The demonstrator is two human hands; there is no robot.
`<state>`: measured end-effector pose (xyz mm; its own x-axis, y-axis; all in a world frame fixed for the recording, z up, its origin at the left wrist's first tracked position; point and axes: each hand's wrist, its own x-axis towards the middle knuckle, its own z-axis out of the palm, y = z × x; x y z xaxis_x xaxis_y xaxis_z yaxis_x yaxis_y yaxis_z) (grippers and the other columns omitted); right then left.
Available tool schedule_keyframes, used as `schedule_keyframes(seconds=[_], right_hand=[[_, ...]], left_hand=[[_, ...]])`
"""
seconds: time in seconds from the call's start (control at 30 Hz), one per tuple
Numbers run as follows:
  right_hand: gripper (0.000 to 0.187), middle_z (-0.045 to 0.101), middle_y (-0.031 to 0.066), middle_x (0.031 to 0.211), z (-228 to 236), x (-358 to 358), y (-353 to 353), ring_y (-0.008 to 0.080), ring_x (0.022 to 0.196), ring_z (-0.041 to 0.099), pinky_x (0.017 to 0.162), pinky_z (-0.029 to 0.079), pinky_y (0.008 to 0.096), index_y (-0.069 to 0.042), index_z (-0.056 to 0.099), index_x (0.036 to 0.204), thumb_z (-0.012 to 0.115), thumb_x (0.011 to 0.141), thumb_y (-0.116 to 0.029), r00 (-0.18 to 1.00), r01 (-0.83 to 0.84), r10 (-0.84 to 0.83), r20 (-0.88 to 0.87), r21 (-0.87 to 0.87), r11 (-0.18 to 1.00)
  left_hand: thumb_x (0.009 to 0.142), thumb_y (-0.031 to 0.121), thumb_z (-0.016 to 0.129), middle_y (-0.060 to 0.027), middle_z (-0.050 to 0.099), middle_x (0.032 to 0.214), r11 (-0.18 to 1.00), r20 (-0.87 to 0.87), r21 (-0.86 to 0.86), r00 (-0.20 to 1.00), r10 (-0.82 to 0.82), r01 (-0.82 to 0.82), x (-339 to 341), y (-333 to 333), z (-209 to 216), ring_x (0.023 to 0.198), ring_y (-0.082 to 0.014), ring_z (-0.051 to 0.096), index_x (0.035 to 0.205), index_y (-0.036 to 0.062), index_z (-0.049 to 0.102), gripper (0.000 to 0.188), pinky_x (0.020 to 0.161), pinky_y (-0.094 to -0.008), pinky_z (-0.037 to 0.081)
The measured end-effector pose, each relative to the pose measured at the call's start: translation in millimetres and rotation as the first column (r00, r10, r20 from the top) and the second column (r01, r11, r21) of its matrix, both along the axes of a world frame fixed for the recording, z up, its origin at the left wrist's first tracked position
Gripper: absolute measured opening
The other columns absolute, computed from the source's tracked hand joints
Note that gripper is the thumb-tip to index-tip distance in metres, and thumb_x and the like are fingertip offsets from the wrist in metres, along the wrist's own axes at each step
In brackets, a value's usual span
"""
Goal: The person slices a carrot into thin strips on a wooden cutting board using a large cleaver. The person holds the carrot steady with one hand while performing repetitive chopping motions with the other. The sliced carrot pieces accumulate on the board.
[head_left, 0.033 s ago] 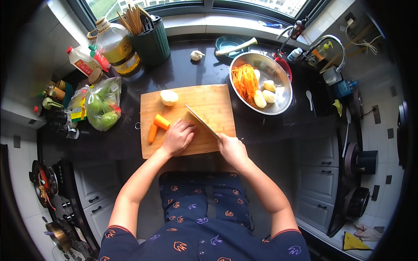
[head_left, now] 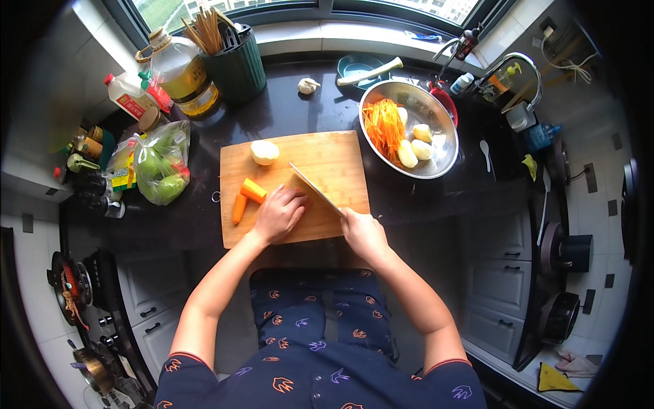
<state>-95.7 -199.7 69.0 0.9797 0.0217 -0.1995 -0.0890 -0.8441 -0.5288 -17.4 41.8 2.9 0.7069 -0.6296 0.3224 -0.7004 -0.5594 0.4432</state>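
On the wooden cutting board point(head_left: 340, 150), my right hand point(head_left: 363, 234) grips a kitchen knife point(head_left: 317, 189) by its handle, the blade slanting up to the left. Beside the blade rests my left hand point(head_left: 279, 213), fingers curled and drawn together; whatever lies under them is hidden. Two orange carrot pieces point(head_left: 253, 191) lie just left of that hand, one slanted and one nearly upright in the view. A peeled pale potato point(head_left: 265, 153) sits near the board's far left corner.
A steel bowl point(head_left: 446, 146) at the right holds shredded carrot point(head_left: 383, 131) and several peeled potatoes point(head_left: 422, 150). Garlic point(head_left: 308, 86) and a teal dish point(head_left: 355, 65) lie behind the board. Leftward stand a bag of green produce point(head_left: 162, 163), an oil bottle point(head_left: 184, 75) and a chopstick holder point(head_left: 235, 68).
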Motion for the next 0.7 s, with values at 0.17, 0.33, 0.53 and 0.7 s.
schedule_keyframes(seconds=[0.17,0.33,0.53,0.7], right_hand=[[0.012,0.069,0.0263,0.076,-12.5,-8.2,7.2,0.0464,0.074,0.071,0.068,0.057,0.0562,-0.009,0.061,0.106,0.054,0.098,-0.016,0.996,-0.014,0.017,0.084,-0.044,0.999],[0.010,0.069,0.0261,0.073,-17.2,-8.8,9.4,0.0453,0.070,0.071,0.063,0.058,0.0542,-0.007,0.058,0.104,0.054,0.096,-0.011,0.990,-0.037,0.047,0.129,-0.081,0.996],[0.013,0.069,0.0254,0.074,-16.7,-13.0,14.9,0.0441,0.070,0.072,0.064,0.058,0.0538,-0.005,0.058,0.106,0.054,0.094,-0.009,0.989,-0.054,0.072,0.133,-0.132,0.990],[0.013,0.070,0.0247,0.075,-18.0,-13.8,11.1,0.0436,0.070,0.072,0.064,0.058,0.0538,-0.005,0.058,0.105,0.053,0.094,-0.009,0.982,-0.065,0.083,0.172,-0.108,0.992]], left_hand=[[0.102,0.022,0.058,-0.0136,0.068,0.121,0.977,-0.061,-0.140,0.986,0.154,-0.161,-1.7,2.2,13.1,0.121,-0.0332,0.061,0.121,0.0048,0.069,0.028,0.110,-0.0468,0.045],[0.101,0.017,0.058,-0.0148,0.069,0.118,0.970,-0.043,-0.159,0.982,0.182,-0.187,-10.3,3.9,29.0,0.117,-0.0335,0.063,0.116,0.0047,0.069,0.022,0.100,-0.0426,0.051],[0.093,0.013,0.067,-0.0124,0.067,0.119,0.991,0.041,0.081,0.994,0.104,-0.107,-16.0,-11.8,10.3,0.111,-0.0313,0.065,0.114,0.0071,0.069,0.022,0.093,-0.0402,0.056],[0.089,0.010,0.067,-0.0161,0.066,0.121,0.982,0.009,0.086,0.986,0.166,-0.166,-11.1,-14.7,-6.5,0.114,-0.0354,0.063,0.115,0.0042,0.067,0.027,0.095,-0.0429,0.055]])
